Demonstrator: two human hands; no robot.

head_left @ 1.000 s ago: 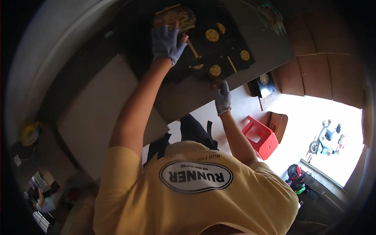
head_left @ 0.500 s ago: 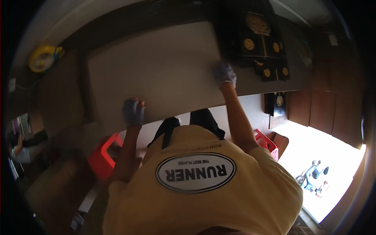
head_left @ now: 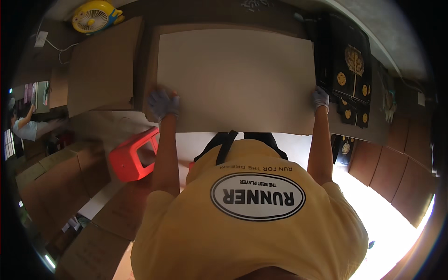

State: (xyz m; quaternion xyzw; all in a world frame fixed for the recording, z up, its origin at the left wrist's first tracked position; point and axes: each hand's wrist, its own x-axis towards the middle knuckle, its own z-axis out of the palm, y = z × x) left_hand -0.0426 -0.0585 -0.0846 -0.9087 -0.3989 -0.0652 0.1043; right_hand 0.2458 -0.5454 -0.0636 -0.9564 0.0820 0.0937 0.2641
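A large pale cardboard sheet (head_left: 233,79) lies flat in front of me, on top of other brown sheets whose edges show at its left and far side. My left hand (head_left: 163,103), in a grey-blue glove with bare fingertips showing, is closed on its left edge, thumb on top. At the opposite side, my right hand (head_left: 320,98), gloved alike, grips the right edge; its fingers are partly hidden. Just right of that hand stand black boxes (head_left: 347,70) with gold round emblems.
Brown cardboard (head_left: 105,70) is stacked at left, with a yellow fan (head_left: 92,17) behind it. A red plastic stool (head_left: 133,156) stands near my left forearm. Cartons (head_left: 70,172) fill the lower left, where another person (head_left: 28,126) works. More cartons (head_left: 387,163) line the right.
My view has turned, shifting the scene. My left hand has moved onto the sheet's left edge, and my right hand has come nearer along its right edge. The sheet now lies squarer to me.
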